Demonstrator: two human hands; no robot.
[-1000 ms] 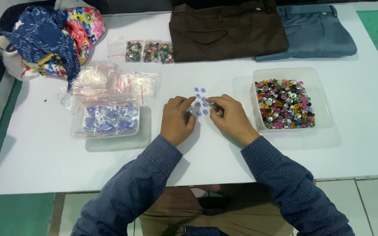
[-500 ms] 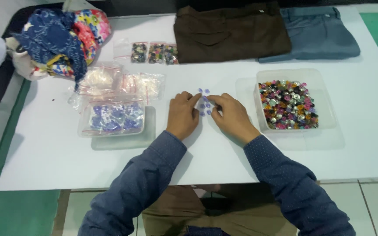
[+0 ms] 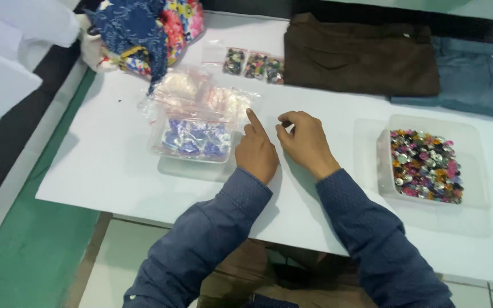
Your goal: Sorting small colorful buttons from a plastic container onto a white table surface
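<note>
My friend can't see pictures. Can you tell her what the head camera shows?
Two hands, the left hand and the right hand, rest on a white table between a clear tub of blue-and-white pieces and a clear tub of colourful buttons. Folded brown trousers lie behind.

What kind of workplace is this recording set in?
Probably a garment or sewing workshop: a clear plastic tray of mixed coloured buttons, folded brown trousers and a pile of printed fabric lie on a white table.

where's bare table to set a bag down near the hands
Bare white table lies left of the tray of blue pieces, and between the right hand and the button tray. Crowded: the bags behind the left hand.
</note>
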